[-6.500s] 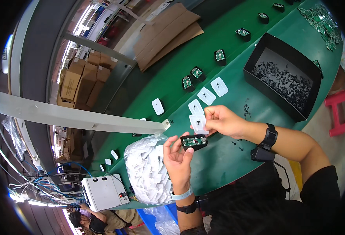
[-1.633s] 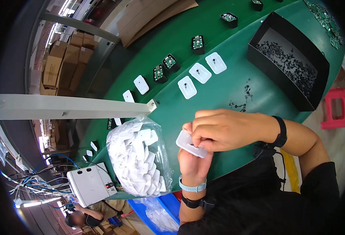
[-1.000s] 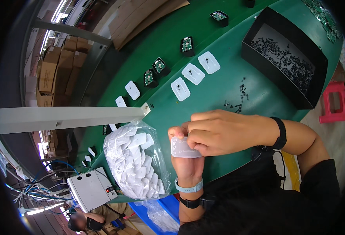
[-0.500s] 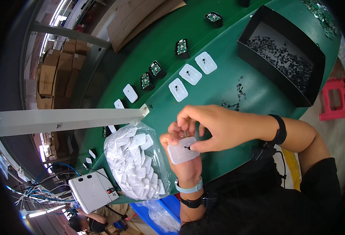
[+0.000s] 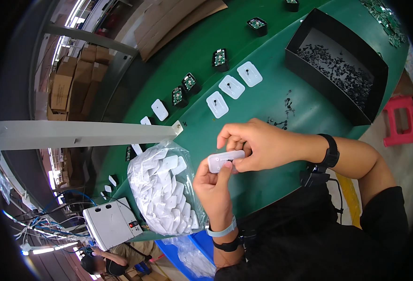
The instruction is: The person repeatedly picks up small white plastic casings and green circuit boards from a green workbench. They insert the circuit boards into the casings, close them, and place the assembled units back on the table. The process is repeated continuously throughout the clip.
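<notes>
A white plastic cover (image 5: 216,162), rounded at the corners, is held up over the green table. My left hand (image 5: 214,189) grips it from below, its thumb pressed onto the face. At the cover's right end my right hand (image 5: 266,146) pinches it, fingers curled. Between the two thumbs a bit of a small black part shows; most of it is hidden. Farther off lie three similar covers (image 5: 217,105), each bearing a small black part. Loose black parts (image 5: 288,107) are scattered right of these.
A clear plastic bag of white covers (image 5: 162,196) lies left of my hands. A black box (image 5: 296,63) of small black parts stands at the far right. Black housings with green circuit boards (image 5: 219,58) line the far strip. A metal bar (image 5: 84,133) juts in from the left.
The cover has been tilted up and raised a little. My left thumb has come onto its face, and my right fingers have closed in at its right end.
</notes>
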A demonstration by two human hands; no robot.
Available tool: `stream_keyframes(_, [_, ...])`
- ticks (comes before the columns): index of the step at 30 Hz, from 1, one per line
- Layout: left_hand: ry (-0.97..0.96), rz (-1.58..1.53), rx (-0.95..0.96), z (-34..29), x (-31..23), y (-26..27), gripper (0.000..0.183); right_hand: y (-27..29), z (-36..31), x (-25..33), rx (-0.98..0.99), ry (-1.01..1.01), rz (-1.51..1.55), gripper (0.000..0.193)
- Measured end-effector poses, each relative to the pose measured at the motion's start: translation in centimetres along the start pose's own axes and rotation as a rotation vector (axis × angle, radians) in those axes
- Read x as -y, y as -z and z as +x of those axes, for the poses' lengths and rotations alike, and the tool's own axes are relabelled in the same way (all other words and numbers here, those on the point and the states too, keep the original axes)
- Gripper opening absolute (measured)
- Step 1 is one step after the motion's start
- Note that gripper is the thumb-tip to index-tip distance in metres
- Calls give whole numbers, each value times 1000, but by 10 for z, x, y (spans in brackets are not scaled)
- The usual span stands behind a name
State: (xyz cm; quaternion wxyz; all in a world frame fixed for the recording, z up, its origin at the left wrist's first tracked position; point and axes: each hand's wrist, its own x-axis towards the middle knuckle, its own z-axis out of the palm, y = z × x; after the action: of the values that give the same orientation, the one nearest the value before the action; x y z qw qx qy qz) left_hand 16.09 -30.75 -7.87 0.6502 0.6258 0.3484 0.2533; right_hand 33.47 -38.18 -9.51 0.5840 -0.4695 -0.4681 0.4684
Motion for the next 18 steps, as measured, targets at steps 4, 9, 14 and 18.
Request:
stream_keyframes(4, [-44,-31,-67,1,4,-4,18,1,0,-2,8,45,-70,35])
stream_keyframes(9, [-52,46,-90,-1,3,-9,16,1,-1,-4,1,72,-83,34])
stream_keyframes(14, [-93,8,-148,1,5,-13,15,1,-2,-8,-16,107,-52,35])
stream_keyframes(18, [-95,12,-193,0,3,-16,15,0,-1,-8,-39,127,0,34])
